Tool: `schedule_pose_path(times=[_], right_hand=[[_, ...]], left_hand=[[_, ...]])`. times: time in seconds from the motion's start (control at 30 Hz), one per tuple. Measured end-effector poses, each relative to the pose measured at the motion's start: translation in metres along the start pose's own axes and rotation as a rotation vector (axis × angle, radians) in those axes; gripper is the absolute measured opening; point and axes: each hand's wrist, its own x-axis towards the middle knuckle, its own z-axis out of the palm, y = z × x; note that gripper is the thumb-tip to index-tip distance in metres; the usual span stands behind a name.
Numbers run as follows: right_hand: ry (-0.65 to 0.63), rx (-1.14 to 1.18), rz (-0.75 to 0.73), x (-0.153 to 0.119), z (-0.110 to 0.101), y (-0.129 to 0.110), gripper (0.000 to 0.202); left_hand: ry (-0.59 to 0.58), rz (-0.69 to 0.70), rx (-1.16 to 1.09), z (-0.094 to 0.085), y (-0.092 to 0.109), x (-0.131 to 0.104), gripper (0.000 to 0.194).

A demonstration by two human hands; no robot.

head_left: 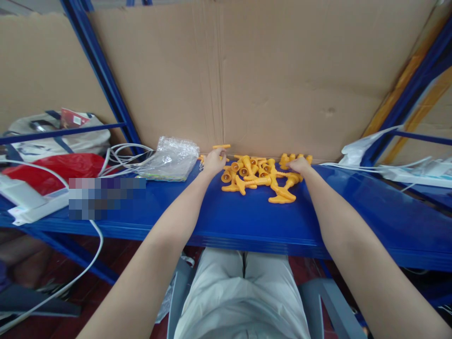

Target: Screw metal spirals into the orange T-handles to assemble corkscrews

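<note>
Past the left edge of a yellow heap, my left hand [214, 161] is closed around a yellow plastic piece [221, 146], whose bar-shaped end shows above the fingers. My right hand [300, 165] reaches to the heap's right side, its fingers bent against a yellow knobbed plastic piece [284, 161]; the fingertips are partly hidden. Between both hands lie several yellow T-shaped plastic pieces [261, 181] with hollow, cup-like ends, jumbled together. One T-shaped piece [282, 195] lies nearest the front, below my right hand.
The blue shelf top [247, 221] meets a cardboard wall [275, 84] behind the heap. Clear plastic bags [173, 157] lie left of my left hand. Farther left are white cables [122, 153], a power strip [42, 207] and a red bag [60, 172]. Another power strip [416, 175] is at right.
</note>
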Motion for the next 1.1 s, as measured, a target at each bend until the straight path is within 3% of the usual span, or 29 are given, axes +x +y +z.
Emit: schedule_pose_path(times=[0.17,0.4,0.53,1.1], right_hand=[[-0.034,0.400,0.287,-0.002,-0.005,0.001,0.023],[0.085,0.499,0.323,-0.011,-0.009,0.030,0.013],[0.113,0.526,0.309,-0.009,-0.005,0.044,0.021],[0.080,0.497,0.226,0.004,0.005,0.060,0.012]], left_hand=[[-0.131,0.035,0.117,0.006,-0.013,-0.005,0.038],[-0.334,0.021,0.219,0.020,-0.036,-0.004,0.051],[-0.469,-0.035,0.268,0.023,-0.039,-0.001,0.057],[-0.457,-0.151,0.372,0.015,-0.027,-0.007,0.063]])
